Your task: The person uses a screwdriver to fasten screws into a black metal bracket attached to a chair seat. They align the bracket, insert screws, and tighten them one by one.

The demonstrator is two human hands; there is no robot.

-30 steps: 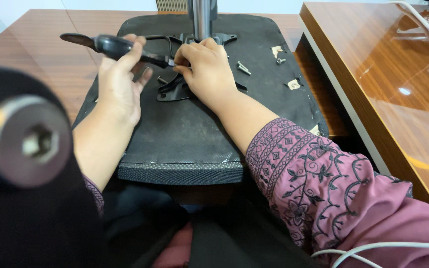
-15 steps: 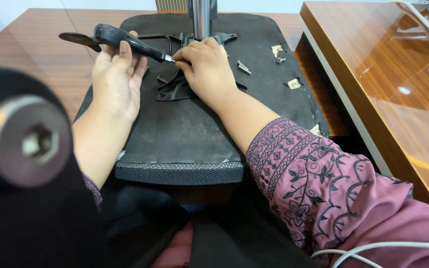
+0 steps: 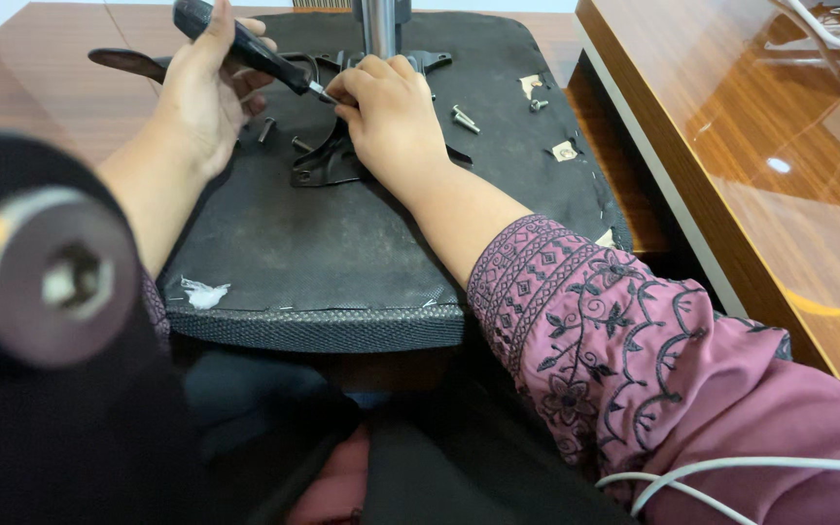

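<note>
An upturned black chair seat (image 3: 342,253) lies before me with its metal column (image 3: 378,24) rising at the far side. My left hand (image 3: 201,92) grips a black-handled screwdriver (image 3: 240,44), tip slanting down to the right. My right hand (image 3: 391,122) rests on the black metal bracket (image 3: 318,165) and pinches at the screwdriver tip; what it pinches is hidden. Loose screws (image 3: 464,119) lie just right of that hand.
A glossy wooden desk (image 3: 780,146) runs along the right with white cables on it. A black lever (image 3: 128,63) sticks out left of the seat. A big black part with a metal hub (image 3: 51,277) fills the near left. Torn paper bits (image 3: 564,151) dot the seat.
My left hand has lifted and tilted the screwdriver, its handle now higher and further away. The right hand has stayed at the bracket by the tip.
</note>
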